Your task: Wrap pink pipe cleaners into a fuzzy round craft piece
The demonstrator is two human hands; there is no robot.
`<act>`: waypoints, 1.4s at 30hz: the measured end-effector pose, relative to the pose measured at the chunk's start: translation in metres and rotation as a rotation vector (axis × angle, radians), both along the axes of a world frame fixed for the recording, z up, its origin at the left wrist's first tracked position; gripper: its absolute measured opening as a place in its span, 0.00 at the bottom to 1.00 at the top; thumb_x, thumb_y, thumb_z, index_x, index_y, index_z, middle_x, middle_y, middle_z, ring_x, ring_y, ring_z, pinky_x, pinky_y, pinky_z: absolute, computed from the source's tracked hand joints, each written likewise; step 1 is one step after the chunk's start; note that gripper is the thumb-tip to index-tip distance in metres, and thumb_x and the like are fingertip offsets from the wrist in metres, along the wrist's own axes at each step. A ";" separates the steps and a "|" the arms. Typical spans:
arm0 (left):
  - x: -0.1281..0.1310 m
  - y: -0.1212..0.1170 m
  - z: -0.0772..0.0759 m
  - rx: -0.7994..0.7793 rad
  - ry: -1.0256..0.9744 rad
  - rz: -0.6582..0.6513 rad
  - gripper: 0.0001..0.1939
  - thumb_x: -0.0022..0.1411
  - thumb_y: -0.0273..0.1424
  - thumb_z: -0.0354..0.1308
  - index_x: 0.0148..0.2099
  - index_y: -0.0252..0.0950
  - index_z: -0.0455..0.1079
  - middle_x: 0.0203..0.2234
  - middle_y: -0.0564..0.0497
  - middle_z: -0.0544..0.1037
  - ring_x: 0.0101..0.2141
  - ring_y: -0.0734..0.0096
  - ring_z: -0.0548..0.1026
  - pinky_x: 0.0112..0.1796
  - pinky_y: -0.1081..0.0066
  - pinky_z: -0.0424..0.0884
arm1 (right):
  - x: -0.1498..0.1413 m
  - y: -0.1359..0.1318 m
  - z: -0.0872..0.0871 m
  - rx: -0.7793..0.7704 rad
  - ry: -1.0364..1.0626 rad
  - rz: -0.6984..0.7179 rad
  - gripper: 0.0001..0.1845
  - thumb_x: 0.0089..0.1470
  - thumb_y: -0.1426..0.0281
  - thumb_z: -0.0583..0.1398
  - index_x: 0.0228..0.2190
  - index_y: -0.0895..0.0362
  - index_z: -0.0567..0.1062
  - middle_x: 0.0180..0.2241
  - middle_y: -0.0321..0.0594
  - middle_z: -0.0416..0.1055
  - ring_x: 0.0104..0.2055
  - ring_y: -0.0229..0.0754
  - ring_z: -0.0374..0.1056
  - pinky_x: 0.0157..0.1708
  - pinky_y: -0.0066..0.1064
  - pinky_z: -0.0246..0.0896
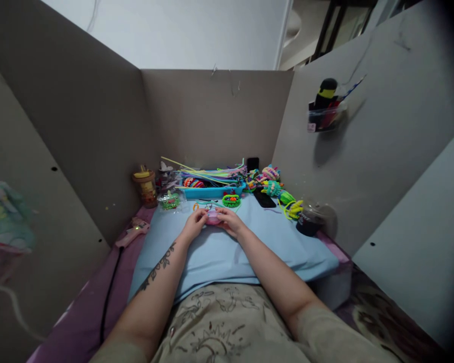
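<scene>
Between my two hands is a small pink piece [213, 218], fuzzy-looking and rounded, perhaps of bent pipe cleaners. My left hand [195, 223] grips its left side with thumb and fingers. On the opposite side my right hand [230, 222] pinches it, fingers curled round. Fingers cover part of the piece. Just beyond my hands lie a green round craft piece [231, 200] with red on top and a small orange loop [195, 206]. A light blue cloth [227, 257] lies under my hands.
A blue tray [212, 192] of pipe cleaners stands at the back. At left are a drink cup [146, 187] and a pink glue gun [134, 231] with a black cord. A phone [265, 198], colourful craft pieces [273, 187] and a dark tub [309, 222] sit at right. Grey panels surround the table.
</scene>
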State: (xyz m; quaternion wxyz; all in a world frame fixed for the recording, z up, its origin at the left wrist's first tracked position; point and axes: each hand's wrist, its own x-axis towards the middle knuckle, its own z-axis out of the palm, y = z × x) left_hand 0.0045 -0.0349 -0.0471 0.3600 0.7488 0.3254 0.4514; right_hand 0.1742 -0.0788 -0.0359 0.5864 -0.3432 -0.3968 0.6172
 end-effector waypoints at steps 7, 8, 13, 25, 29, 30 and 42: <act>0.003 -0.009 0.005 -0.125 -0.065 -0.039 0.17 0.58 0.45 0.54 0.32 0.34 0.66 0.49 0.41 0.73 0.38 0.66 0.75 0.37 0.69 0.72 | 0.000 0.000 0.003 -0.012 0.054 0.008 0.13 0.31 0.76 0.66 0.26 0.58 0.75 0.29 0.36 0.76 0.32 0.39 0.71 0.35 0.30 0.68; 0.003 -0.009 0.006 -0.132 -0.070 -0.041 0.17 0.58 0.45 0.55 0.32 0.34 0.66 0.49 0.41 0.73 0.38 0.66 0.75 0.37 0.69 0.72 | -0.001 0.000 0.003 -0.008 0.053 0.006 0.13 0.31 0.76 0.65 0.26 0.58 0.75 0.29 0.37 0.76 0.32 0.39 0.71 0.35 0.30 0.68; 0.003 -0.008 0.006 -0.122 -0.091 -0.045 0.17 0.57 0.44 0.57 0.30 0.33 0.66 0.47 0.41 0.74 0.40 0.64 0.74 0.39 0.68 0.72 | -0.005 -0.001 0.005 0.025 0.041 -0.020 0.11 0.31 0.78 0.63 0.24 0.58 0.75 0.27 0.36 0.76 0.30 0.37 0.71 0.35 0.29 0.68; 0.005 -0.005 -0.003 0.023 -0.106 0.106 0.11 0.50 0.36 0.64 0.32 0.34 0.72 0.48 0.40 0.72 0.48 0.56 0.72 0.38 0.63 0.76 | -0.009 0.003 -0.002 0.158 -0.067 -0.143 0.10 0.33 0.73 0.66 0.23 0.57 0.72 0.28 0.35 0.74 0.30 0.38 0.69 0.35 0.31 0.65; 0.004 -0.001 -0.006 0.043 -0.113 0.133 0.10 0.49 0.36 0.64 0.31 0.34 0.74 0.46 0.40 0.73 0.46 0.57 0.74 0.38 0.61 0.77 | -0.011 0.002 -0.003 0.222 -0.128 -0.195 0.09 0.33 0.72 0.66 0.22 0.56 0.72 0.30 0.35 0.74 0.33 0.39 0.68 0.37 0.31 0.63; 0.004 -0.001 -0.007 0.047 -0.114 0.133 0.10 0.49 0.36 0.64 0.32 0.34 0.74 0.45 0.40 0.74 0.45 0.57 0.74 0.38 0.61 0.78 | -0.011 0.002 -0.003 0.235 -0.145 -0.205 0.09 0.33 0.72 0.66 0.22 0.56 0.72 0.31 0.35 0.73 0.35 0.40 0.68 0.38 0.32 0.62; 0.007 -0.003 -0.003 0.053 -0.104 0.129 0.09 0.50 0.35 0.64 0.32 0.34 0.77 0.42 0.40 0.77 0.44 0.57 0.75 0.36 0.63 0.77 | -0.014 0.006 -0.009 0.251 -0.455 -0.409 0.12 0.33 0.69 0.66 0.22 0.55 0.67 0.27 0.32 0.68 0.33 0.40 0.62 0.35 0.30 0.59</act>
